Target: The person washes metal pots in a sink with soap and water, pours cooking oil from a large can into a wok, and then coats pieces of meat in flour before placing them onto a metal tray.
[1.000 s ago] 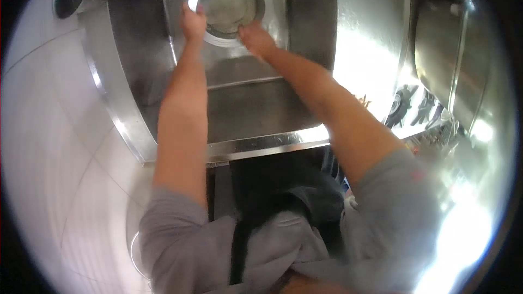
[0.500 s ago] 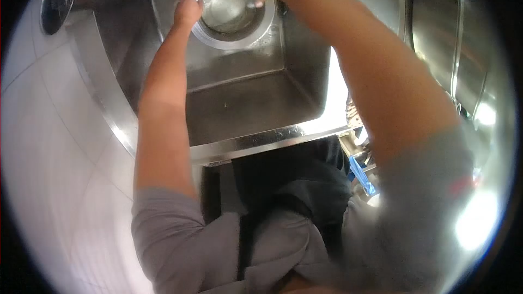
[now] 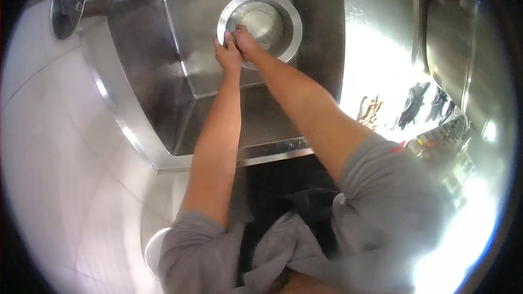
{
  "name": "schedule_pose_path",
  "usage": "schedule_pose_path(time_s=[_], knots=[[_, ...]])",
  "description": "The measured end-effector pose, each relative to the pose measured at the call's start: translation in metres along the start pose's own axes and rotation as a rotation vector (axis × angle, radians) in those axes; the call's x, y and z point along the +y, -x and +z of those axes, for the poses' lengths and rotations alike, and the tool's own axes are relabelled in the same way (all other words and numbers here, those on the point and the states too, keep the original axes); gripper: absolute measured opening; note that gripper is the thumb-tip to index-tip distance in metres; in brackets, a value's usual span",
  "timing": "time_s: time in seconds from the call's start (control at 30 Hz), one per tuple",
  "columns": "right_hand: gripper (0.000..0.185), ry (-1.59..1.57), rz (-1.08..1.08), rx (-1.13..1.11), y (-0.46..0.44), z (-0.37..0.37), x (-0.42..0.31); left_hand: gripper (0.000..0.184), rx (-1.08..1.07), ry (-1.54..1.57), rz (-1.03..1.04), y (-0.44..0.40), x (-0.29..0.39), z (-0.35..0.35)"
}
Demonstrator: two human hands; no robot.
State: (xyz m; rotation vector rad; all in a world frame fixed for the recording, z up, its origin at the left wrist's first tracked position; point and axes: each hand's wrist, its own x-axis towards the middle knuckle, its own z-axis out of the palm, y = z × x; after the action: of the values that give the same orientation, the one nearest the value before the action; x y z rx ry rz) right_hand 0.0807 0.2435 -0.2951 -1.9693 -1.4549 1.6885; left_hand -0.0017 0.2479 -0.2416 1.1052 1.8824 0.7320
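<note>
A round metal bowl (image 3: 294,27) with a wide flat rim is in the deep steel sink (image 3: 196,32). Its bottom looks pale and shiny, perhaps wet. My left hand (image 3: 229,57) grips the bowl's rim at the lower left, thumb over the edge. Right beside it, my right hand (image 3: 246,43) reaches over the rim into the bowl, its curled fingers against the inner left wall. Whether those fingers hold anything is hidden.
A steel counter (image 3: 376,27) with bright glare runs along the right. Dark items (image 3: 417,103) and a brown patterned thing (image 3: 370,110) lie there. A round dark disc-like object (image 3: 68,2) stands at upper left. White tiles (image 3: 71,147) cover the left side.
My right hand has moved from the bowl's far right side to its near left wall, beside my left hand. My left hand has shifted nearer along the rim. The view has shifted.
</note>
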Motion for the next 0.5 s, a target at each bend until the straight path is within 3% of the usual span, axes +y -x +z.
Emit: schedule_pose_path(time_s=[0.03,0.07,0.13,0.2,0.23,0.27,0.37,0.4,0.43,0.5], knots=[[0.043,-0.150,0.038,0.010,0.013,0.002,-0.001,0.043,0.112,-0.130,0.241,-0.021,-0.052,0.010],[0.044,-0.289,0.071,0.026,0.019,-0.003,0.003,0.043,0.107,-0.130,0.243,-0.029,-0.049,-0.001],[0.039,0.539,-0.106,-0.321,0.002,-0.023,0.059,0.044,-0.046,-0.236,0.292,-0.040,-0.022,-0.017],[0.037,0.974,-0.041,-0.450,0.011,-0.081,0.030,0.038,-0.138,-0.291,0.343,-0.048,-0.019,-0.021],[0.037,0.973,-0.039,-0.446,0.002,-0.086,0.032,0.037,-0.086,-0.331,0.454,-0.055,-0.020,-0.017],[0.037,1.024,-0.058,-0.327,-0.008,-0.088,0.032,0.037,-0.033,-0.374,0.558,-0.058,-0.023,-0.016],[0.040,1.170,-0.132,0.037,-0.045,-0.084,0.031,0.039,-0.100,-0.394,0.540,-0.074,-0.005,-0.017],[0.040,1.168,-0.140,0.037,-0.042,-0.066,0.029,0.039,-0.094,-0.400,0.540,-0.077,-0.005,-0.016],[0.032,0.849,0.102,0.217,-0.029,-0.038,0.029,0.038,-0.099,-0.400,0.516,-0.078,-0.003,-0.010],[0.024,0.506,0.340,0.377,-0.034,-0.007,0.038,0.038,-0.111,-0.374,0.416,-0.067,0.005,-0.004]])
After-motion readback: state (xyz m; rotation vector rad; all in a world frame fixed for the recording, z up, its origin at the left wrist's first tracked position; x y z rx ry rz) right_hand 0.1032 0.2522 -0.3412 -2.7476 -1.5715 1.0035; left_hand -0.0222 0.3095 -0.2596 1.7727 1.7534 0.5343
